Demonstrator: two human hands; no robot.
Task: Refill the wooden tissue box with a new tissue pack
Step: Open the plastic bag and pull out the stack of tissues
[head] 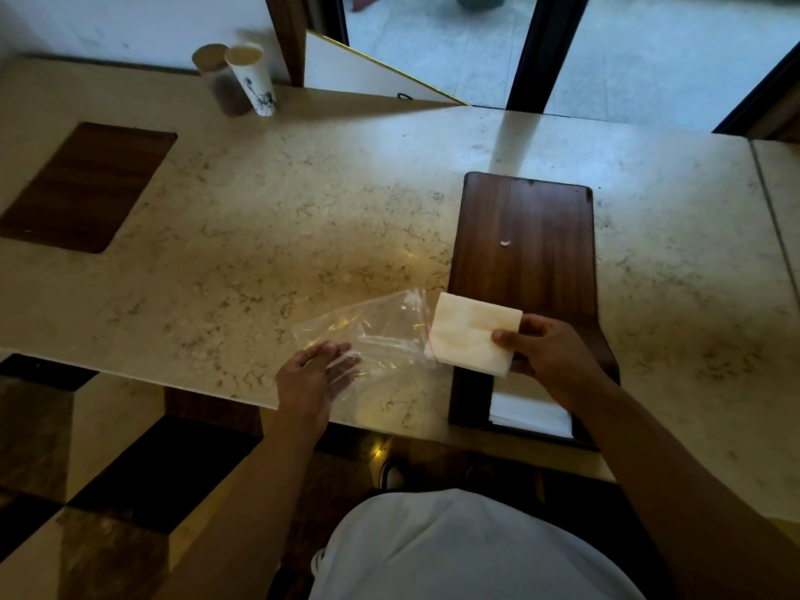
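You're mid-unpack: the tissue stack (474, 335) is out of the clear zip bag (372, 335), not yet in the wooden tissue box (524, 240). Your right hand (550, 357) pinches the stack's right edge, thumb on top, fingers under, holding it just over the box's near end. Your left hand (309, 378) is loosely curled w/ fingertips gripping the bag's near-left corner, at 9 o'clock from the stack. The box sits on the desk (268, 236) at 12 o'clock from your right hand; white sheets show at its open near end. Next, probably: drop the bag, line the stack up w/ that opening, slide it in flat.
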